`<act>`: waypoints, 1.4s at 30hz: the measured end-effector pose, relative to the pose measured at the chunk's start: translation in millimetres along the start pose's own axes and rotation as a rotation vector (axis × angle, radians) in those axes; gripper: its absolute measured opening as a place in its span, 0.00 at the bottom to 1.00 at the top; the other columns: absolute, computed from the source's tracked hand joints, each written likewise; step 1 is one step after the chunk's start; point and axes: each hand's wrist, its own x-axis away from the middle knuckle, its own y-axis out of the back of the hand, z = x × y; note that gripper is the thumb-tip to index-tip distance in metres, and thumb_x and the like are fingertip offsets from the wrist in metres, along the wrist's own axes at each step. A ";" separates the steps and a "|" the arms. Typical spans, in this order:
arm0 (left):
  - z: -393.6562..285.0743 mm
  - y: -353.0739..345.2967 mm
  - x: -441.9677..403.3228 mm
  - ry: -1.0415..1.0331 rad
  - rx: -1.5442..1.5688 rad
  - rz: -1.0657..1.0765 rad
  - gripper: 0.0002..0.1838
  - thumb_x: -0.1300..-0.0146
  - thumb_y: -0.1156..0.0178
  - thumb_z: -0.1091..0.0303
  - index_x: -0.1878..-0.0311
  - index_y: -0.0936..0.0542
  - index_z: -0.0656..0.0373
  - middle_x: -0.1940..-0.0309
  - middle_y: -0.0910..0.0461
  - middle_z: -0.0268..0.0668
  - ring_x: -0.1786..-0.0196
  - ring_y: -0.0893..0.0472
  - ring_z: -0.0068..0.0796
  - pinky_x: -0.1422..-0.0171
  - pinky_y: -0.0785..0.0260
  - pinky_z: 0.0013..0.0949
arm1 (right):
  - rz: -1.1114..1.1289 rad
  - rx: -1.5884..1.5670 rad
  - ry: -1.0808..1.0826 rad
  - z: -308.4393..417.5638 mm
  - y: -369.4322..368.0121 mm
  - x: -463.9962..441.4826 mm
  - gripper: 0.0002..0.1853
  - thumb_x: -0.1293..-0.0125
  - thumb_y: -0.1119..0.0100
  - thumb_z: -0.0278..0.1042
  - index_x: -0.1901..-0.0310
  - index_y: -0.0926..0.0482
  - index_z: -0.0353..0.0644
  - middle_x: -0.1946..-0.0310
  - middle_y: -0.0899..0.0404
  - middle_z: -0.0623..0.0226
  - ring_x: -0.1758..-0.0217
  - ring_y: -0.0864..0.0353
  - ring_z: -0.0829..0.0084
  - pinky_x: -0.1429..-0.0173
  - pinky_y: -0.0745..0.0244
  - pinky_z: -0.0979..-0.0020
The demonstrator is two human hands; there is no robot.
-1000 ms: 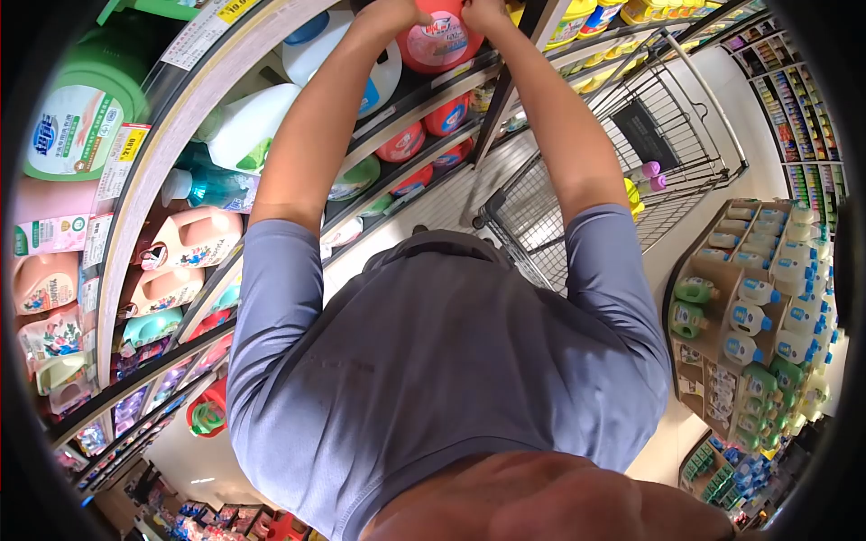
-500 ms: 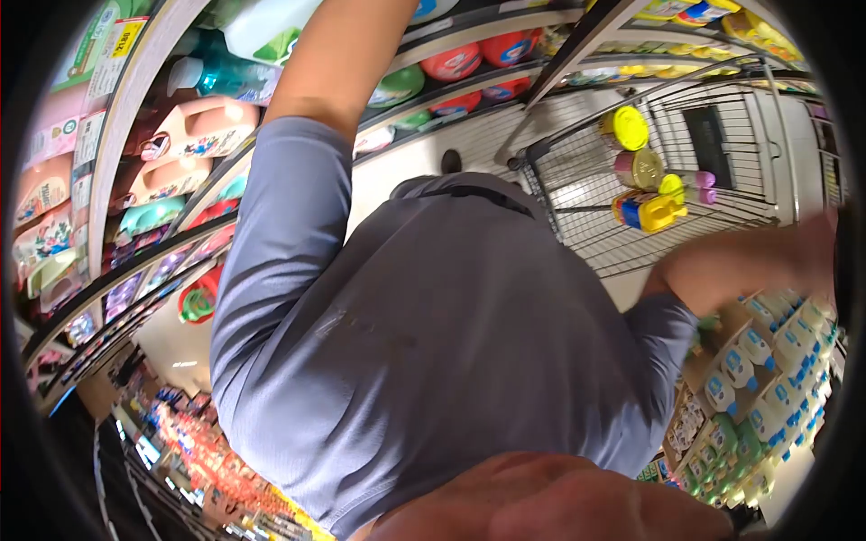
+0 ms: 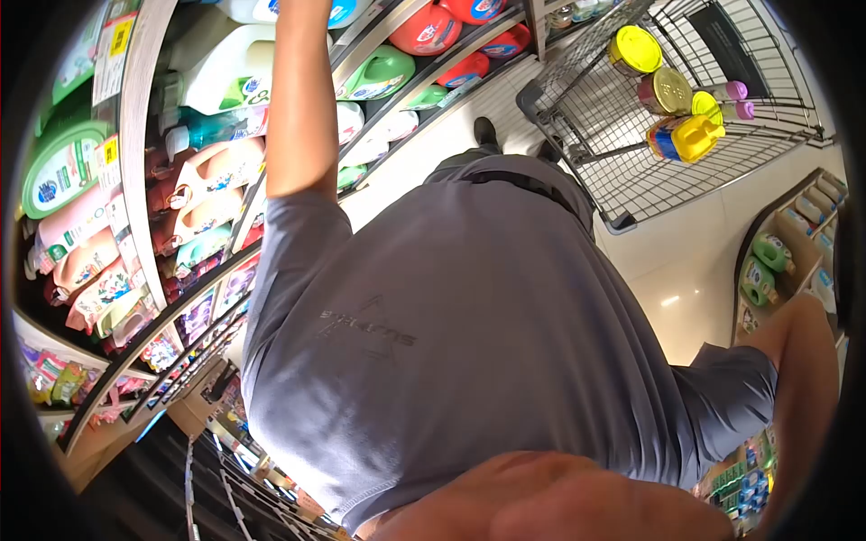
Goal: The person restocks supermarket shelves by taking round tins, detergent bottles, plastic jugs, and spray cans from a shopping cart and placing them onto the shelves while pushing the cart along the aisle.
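Grip: cannot tell, both hands out of frame. Bare left forearm [image 3: 302, 108] extended over pale-edged shelf [image 3: 135, 153]; white, green-labelled plastic jug [image 3: 221, 81] shelved near it. Steady reach, clear of jug, seems best.

Cart: a grey wire-mesh shopping cart [image 3: 532, 97] is fitted with a black rectangular panel [image 3: 722, 45].
Tubs: a round tub with a bright yellow lid [image 3: 636, 50] and a round container with a gold-toned lid [image 3: 670, 91] are carried side by side inside the cart.
Jug: a yellow plastic jug with a blue-marked label [image 3: 695, 140] is held in the cart, near the gold-toned lid.
Purple caps: two slim bottles with purple caps [image 3: 737, 90] are seen inside the cart.
Display: two light-green plastic jugs [image 3: 773, 252] are stocked to the cart's lower right.
Price tags: yellow-and-white paper tags [image 3: 120, 36] are mounted well left of the cart.
Floor: pale glossy flooring [image 3: 672, 279] is seen below the cart.
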 end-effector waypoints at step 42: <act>84.1 -27.4 251.6 -0.211 0.656 0.674 0.16 0.41 0.31 0.57 0.54 0.16 0.56 0.57 0.16 0.39 0.48 0.21 0.42 0.41 0.29 0.41 | -0.051 0.276 -0.117 141.4 66.1 92.6 0.16 0.33 0.47 0.23 0.45 0.20 0.35 0.47 0.19 0.56 0.43 0.20 0.63 0.36 0.27 0.66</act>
